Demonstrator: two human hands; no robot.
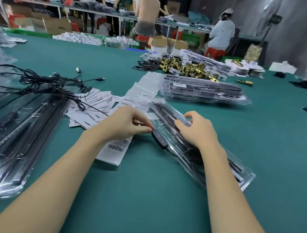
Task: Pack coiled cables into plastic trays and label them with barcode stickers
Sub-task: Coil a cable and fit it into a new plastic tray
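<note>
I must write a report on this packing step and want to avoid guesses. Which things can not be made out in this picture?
Head view only:
- Barcode stickers: digits too small to read.
- Clear tray: the right hand and forearm cover its middle.
- Cable: most of it is hidden inside the left hand, beside the black controller.
- Trays at left: blurred and cut off by the left edge.

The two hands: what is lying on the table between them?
In the head view, a black oblong inline controller on a thin black cable lies between the left hand and right hand, beside the clear plastic tray.
</note>
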